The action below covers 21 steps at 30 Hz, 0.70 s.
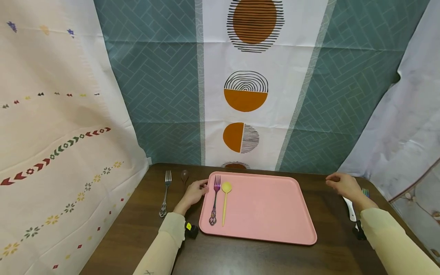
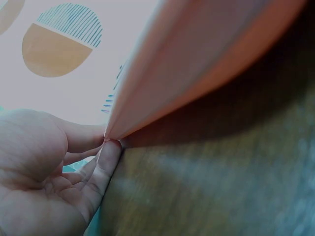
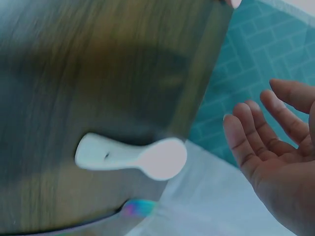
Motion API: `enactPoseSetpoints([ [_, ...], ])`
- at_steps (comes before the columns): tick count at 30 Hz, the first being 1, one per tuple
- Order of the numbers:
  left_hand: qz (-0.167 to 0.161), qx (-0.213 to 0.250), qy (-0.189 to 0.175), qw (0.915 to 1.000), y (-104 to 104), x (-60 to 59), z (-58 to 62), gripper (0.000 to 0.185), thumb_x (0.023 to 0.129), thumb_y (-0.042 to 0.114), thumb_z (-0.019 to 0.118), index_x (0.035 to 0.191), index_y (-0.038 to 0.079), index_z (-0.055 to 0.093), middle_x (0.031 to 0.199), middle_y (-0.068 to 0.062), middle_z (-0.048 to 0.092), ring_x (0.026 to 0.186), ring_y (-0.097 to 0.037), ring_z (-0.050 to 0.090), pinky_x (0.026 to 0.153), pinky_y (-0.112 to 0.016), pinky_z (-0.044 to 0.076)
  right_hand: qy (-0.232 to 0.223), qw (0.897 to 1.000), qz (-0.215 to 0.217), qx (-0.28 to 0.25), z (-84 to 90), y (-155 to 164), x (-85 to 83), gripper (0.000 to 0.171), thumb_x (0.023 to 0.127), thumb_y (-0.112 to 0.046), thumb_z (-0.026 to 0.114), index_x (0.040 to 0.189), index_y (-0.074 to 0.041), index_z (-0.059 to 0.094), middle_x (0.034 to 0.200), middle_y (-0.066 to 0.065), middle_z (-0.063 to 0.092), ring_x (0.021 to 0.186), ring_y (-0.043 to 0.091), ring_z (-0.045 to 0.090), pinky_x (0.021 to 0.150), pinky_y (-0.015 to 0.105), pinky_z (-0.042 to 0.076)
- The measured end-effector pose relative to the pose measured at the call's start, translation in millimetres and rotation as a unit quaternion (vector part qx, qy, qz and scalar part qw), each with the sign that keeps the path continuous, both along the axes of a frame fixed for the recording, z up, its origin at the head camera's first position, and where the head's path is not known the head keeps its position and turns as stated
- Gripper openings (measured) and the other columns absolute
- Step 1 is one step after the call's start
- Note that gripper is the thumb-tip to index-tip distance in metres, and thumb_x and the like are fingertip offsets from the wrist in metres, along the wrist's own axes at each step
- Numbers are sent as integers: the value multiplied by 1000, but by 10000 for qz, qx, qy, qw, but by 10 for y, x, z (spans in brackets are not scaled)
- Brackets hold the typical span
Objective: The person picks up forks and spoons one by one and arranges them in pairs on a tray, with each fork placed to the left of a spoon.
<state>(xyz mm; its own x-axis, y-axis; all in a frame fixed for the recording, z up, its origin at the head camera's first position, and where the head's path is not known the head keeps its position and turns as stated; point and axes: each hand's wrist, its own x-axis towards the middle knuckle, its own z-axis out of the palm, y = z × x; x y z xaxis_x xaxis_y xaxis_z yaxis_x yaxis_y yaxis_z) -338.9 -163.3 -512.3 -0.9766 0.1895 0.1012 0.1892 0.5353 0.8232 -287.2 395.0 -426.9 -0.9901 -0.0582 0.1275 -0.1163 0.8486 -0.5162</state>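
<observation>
Left hand [image 1: 194, 193] touches pink tray [image 1: 268, 214] holding purple fork [image 1: 215, 200] and yellow spoon [image 1: 225, 202]

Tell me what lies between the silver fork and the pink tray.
In the head view, a dark spoon and the left hand lie between the silver fork and the pink tray, fingertips at its edge.

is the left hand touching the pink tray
Touching. The left wrist view shows the left hand's fingertips pressed against the tray's corner.

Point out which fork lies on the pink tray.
The purple fork, lying beside the yellow spoon on the pink tray. The silver fork lies on the bare table, left of the left hand.
</observation>
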Motion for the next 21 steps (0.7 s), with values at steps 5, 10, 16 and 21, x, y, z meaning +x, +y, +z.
enactPoseSetpoints([
  [5, -43, -24, 43, 10000, 15, -8, 25, 41, 102, 6, 62, 142, -5, 60, 101, -10, 65, 93, -24, 62, 80, -37, 53, -7, 9997, -230, 39, 10, 184, 68, 34, 104, -16, 59, 120, 14, 63, 95, 22, 72, 79, 25, 66, 59, 31, 51],
  [10, -6, -62, 60, 10000, 17, 0, 56, 41, 102, 4, 62, 141, -5, 60, 101, -10, 66, 93, -24, 62, 80, -38, 53, 179, 9992, -324, 168, 13, 341, 102, 34, 102, -13, 60, 118, 17, 62, 104, 32, 69, 84, 36, 67, 64, 36, 50],
  [16, -44, -59, 71, 9999, 18, -9, 56, 41, 102, 5, 62, 142, -5, 59, 102, -11, 66, 94, -24, 63, 82, -40, 55, 192, 9988, -412, 170, -22, 541, 124, 39, 99, -9, 59, 120, 23, 54, 107, 43, 62, 79, 40, 67, 61, 36, 51],
  [21, -47, -46, 55, 10000, 23, -23, 45, 42, 102, 5, 62, 142, -6, 59, 103, -11, 66, 95, -24, 62, 83, -40, 55, 450, 9974, -442, 335, -67, 661, 136, 35, 95, -5, 63, 115, 23, 56, 103, 41, 64, 80, 38, 65, 63, 36, 49],
])
